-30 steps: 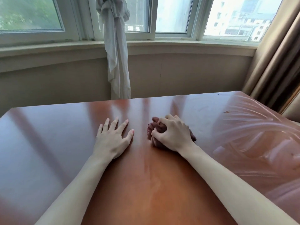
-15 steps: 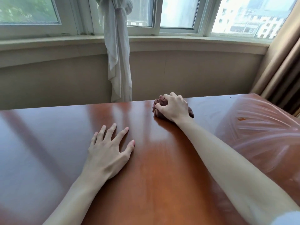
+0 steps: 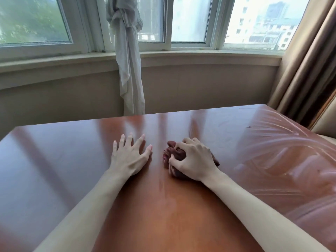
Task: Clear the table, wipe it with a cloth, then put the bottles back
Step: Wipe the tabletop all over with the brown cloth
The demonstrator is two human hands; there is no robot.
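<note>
Clutching a crumpled dark-brown cloth in right hand grip, left hand spread flat on table

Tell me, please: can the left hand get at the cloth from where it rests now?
Probably yes. The left hand lies flat on the table beside the cloth, with only bare tabletop between them; the right hand holds it, though.
</note>
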